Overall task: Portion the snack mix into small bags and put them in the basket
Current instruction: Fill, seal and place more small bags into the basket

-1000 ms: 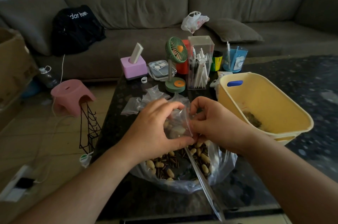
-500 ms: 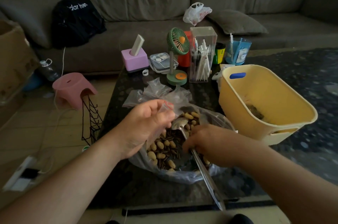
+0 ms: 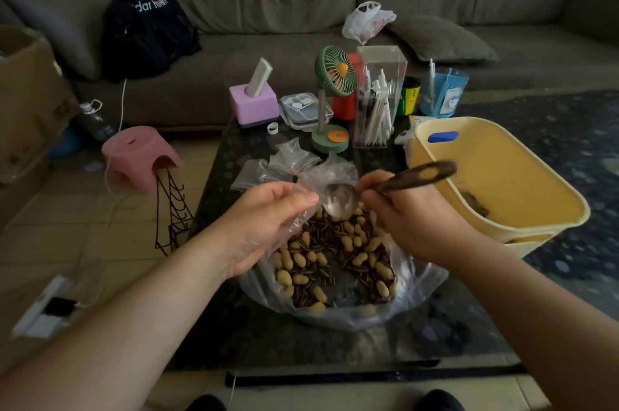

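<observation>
The left hand [image 3: 268, 226] pinches the mouth of a small clear bag [image 3: 303, 209] between thumb and curled fingers, holding it over the near-left side of the big plastic bag [image 3: 341, 313] of snack mix [image 3: 335, 253]. The right hand [image 3: 412, 219] grips a metal spoon [image 3: 340, 201] by its dark handle, which sticks out to the right over the basket rim and is blurred. The spoon's bowl faces up, just beside the left fingertips and above the peanuts and seeds; it looks empty.

The big bag lies open on the dark desk [image 3: 301, 343], near the front edge. Just beyond it lies a loose heap of empty small bags [image 3: 288, 164]. The yellow basket [image 3: 502, 226] stands at the right, close to the right wrist, with something dark lying in its bottom; what it is cannot be told.

Farther back the desk is crowded: a pink box [image 3: 254, 107] with a grey remote standing in it, a flat clear container [image 3: 303, 109], a green desk fan [image 3: 333, 75] on its round foot, a tall clear holder of pens [image 3: 376, 109], an orange can [image 3: 346, 102] behind the fan, and a blue cup [image 3: 442, 95]. The fan's foot and the pen holder stand closest behind the heap of bags.

On the floor at left are a pink stool [image 3: 140, 156] and a black wire rack [image 3: 170, 213]. The sofa [image 3: 301, 1] beyond carries a black bag [image 3: 147, 31] and a white plastic bag [image 3: 366, 20].
</observation>
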`<state>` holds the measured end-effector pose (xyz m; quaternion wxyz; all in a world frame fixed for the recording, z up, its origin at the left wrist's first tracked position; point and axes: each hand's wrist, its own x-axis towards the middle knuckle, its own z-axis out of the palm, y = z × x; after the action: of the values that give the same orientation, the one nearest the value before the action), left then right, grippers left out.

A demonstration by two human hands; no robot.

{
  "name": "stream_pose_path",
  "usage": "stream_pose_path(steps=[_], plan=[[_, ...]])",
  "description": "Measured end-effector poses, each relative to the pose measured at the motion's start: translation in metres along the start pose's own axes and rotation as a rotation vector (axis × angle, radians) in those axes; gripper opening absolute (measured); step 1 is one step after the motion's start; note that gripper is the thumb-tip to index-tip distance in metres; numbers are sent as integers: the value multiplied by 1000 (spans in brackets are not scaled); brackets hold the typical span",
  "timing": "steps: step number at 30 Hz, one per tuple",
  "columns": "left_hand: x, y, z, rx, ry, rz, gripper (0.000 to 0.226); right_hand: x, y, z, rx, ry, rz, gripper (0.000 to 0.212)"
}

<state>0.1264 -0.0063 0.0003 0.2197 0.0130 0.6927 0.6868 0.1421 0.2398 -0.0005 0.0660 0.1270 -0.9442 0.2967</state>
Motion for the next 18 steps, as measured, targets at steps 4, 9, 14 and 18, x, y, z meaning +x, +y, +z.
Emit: stream_pose_path(steps=[4, 9, 14, 18], plan=[[4, 0, 3, 35, -5, 49, 45, -13, -20, -13, 400, -141, 278, 22], [13, -5, 7, 138, 22, 64, 51, -23, -19, 0, 510, -330, 506, 32], [21, -7, 10, 261, 52, 70, 50, -20, -9, -1, 384, -210, 543, 29], [26, -7, 12, 283, 70, 54, 30, -17, -7, 2, 362, -108, 505, 24]])
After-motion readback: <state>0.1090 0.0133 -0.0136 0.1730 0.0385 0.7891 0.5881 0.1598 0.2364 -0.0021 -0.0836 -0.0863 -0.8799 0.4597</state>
